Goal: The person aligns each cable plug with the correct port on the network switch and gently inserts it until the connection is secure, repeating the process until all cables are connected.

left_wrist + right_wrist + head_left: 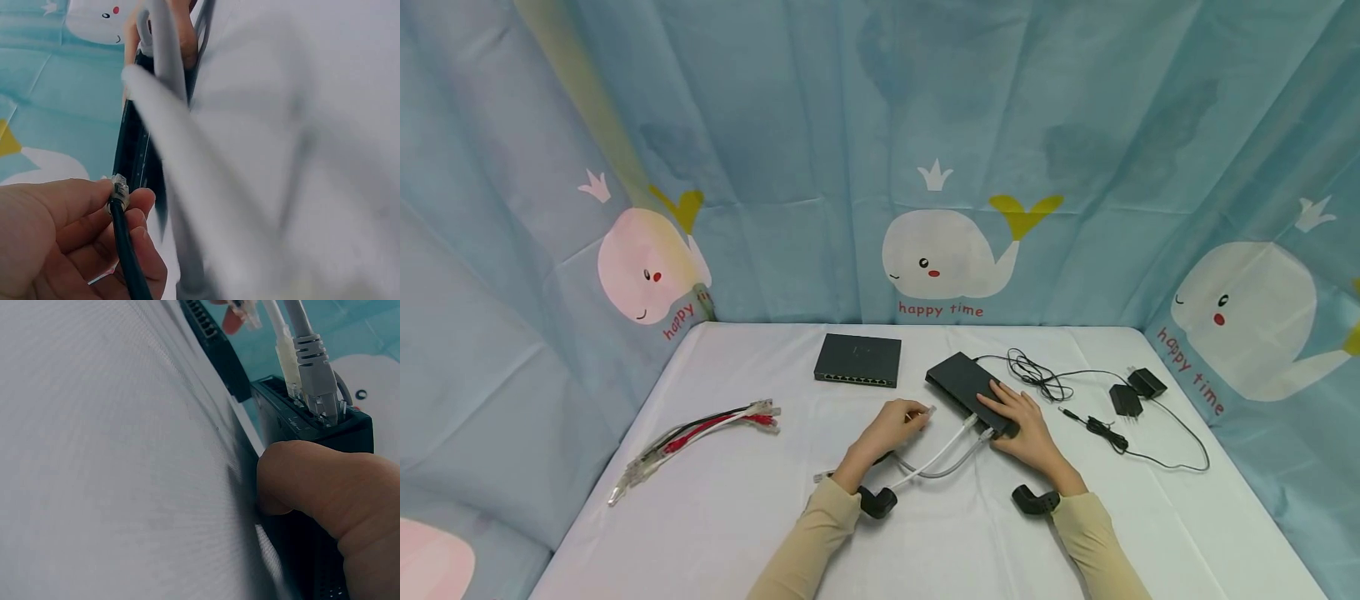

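Observation:
My left hand point(889, 431) pinches the clear plug point(119, 190) of a black Ethernet cable point(129, 253) between thumb and fingers, just short of the port side of a black network switch point(961, 382). On that switch my right hand point(1028, 431) has a grip at the right end, fingers over the top and thumb point(294, 475) along the near edge. Two cables sit in neighbouring ports by the right end: a white Ethernet cable point(289, 362) and a grey Ethernet cable point(314, 359). Both loop back under my left wrist.
A second black switch point(857, 358) lies at the back, ports facing me. To the left is a bundle of black, red, white and grey cables point(700, 437). Two power adapters point(1125, 401) and their cords point(1033, 372) lie on the right; one cord runs to the held switch.

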Demonstrator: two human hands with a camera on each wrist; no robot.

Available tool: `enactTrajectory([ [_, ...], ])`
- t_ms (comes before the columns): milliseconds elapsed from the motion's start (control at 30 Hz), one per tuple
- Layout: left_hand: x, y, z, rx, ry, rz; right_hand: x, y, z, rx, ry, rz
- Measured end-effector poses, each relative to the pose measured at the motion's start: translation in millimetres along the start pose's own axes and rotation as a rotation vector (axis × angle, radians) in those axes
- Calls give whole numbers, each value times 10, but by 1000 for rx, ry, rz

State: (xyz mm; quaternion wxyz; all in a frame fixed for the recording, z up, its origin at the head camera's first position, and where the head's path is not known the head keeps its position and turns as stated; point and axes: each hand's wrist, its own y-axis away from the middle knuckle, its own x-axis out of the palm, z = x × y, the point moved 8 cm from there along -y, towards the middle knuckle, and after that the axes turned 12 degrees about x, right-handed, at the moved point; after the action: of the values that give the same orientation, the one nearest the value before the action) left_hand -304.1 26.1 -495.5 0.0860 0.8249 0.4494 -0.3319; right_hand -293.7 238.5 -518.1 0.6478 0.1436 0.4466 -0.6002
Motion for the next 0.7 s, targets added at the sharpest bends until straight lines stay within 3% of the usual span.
enactTrajectory([
  [700, 215, -243, -22, 28, 79, -18, 7, 7, -3, -4, 17, -13],
])
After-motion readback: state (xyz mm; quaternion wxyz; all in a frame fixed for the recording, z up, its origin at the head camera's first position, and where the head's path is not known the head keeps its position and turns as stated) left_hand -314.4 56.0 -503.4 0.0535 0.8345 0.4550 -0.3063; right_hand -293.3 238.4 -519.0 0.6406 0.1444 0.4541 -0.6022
